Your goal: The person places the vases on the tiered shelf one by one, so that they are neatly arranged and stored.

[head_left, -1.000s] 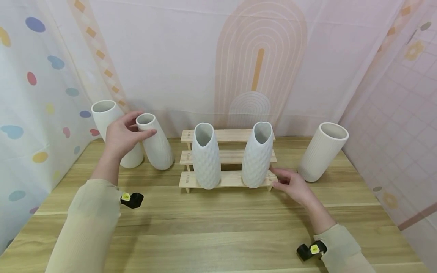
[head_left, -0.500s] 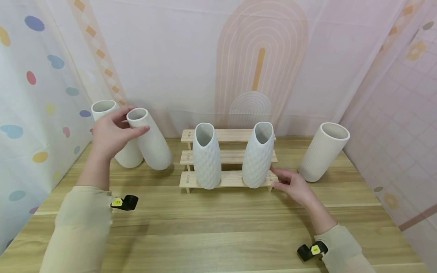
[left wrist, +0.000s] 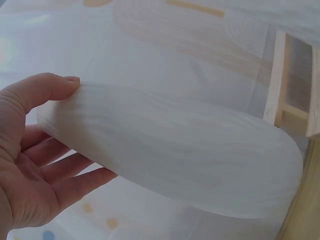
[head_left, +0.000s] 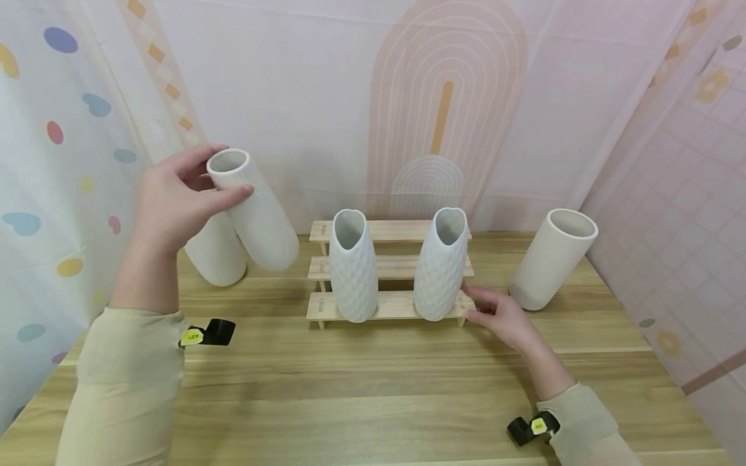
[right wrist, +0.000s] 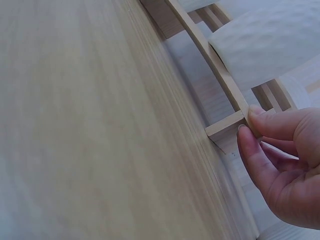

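Observation:
A white vase with faint wavy relief [head_left: 262,220] is up off the table, tilted, its mouth toward the left. My left hand [head_left: 177,197] grips it near the rim, thumb on one side and fingers on the other; the left wrist view shows the same vase [left wrist: 175,150] lengthwise. At the right end of the three-step wooden stand [head_left: 396,305], my right hand [head_left: 501,316] pinches the lowest shelf's end between thumb and finger, as the right wrist view also shows at the shelf edge [right wrist: 220,70]. Two white textured vases [head_left: 353,278] [head_left: 438,278] stand on that lowest shelf.
Behind the lifted vase, another white vase [head_left: 218,255] stands on the table, partly hidden by my left hand. A ribbed white vase [head_left: 550,262] stands right of the stand. Patterned curtains [head_left: 280,84] hang behind and at both sides of the wooden table [head_left: 350,401].
The left hand has raised the wavy vase off the table, first drawing it a little left, then up. My right hand stays at the stand's end.

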`<state>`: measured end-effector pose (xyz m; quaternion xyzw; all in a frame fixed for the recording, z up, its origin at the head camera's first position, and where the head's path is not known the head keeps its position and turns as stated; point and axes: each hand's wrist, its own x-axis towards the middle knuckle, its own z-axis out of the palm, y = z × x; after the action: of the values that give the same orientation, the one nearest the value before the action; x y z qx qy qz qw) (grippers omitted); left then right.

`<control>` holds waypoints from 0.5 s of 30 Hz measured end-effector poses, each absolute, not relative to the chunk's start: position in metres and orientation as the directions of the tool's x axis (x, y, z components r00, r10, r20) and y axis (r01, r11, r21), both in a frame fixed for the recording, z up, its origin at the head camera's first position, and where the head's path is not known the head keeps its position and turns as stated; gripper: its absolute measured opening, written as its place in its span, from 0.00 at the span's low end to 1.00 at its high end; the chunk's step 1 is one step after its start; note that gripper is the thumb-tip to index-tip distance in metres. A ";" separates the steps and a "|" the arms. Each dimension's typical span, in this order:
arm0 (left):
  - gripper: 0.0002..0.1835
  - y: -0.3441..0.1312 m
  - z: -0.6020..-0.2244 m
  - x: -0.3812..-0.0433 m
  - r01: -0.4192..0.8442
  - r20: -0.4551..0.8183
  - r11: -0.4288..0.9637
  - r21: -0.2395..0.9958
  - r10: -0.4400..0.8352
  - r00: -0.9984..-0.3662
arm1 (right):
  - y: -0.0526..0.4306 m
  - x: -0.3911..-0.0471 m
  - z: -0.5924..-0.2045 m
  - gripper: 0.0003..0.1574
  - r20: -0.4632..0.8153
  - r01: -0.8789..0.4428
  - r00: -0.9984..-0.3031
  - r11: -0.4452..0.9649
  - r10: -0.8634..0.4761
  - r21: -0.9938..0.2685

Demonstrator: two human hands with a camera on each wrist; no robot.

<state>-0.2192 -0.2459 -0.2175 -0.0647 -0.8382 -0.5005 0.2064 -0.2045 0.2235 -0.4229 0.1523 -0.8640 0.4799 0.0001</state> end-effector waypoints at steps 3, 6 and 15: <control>0.29 -0.238 -0.214 -0.220 0.329 0.417 0.481 0.812 -0.086 -0.905 | 0.224 -0.204 -0.423 0.30 0.150 -0.268 -0.952 0.490 -0.266 -0.829; 0.29 -0.228 -0.211 -0.222 0.354 0.436 0.464 0.812 -0.079 -0.897 | 0.224 -0.204 -0.424 0.30 0.151 -0.268 -0.952 0.493 -0.265 -0.827; 0.27 -0.192 -0.204 -0.234 0.463 0.531 0.424 0.778 -0.050 -0.846 | 0.224 -0.204 -0.424 0.30 0.144 -0.257 -0.957 0.504 -0.251 -0.825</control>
<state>-0.2336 -0.1924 -0.2039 -0.1280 -0.8071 -0.5211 0.2464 -0.2039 0.2238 -0.4245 0.1465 -0.8671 0.4760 0.0028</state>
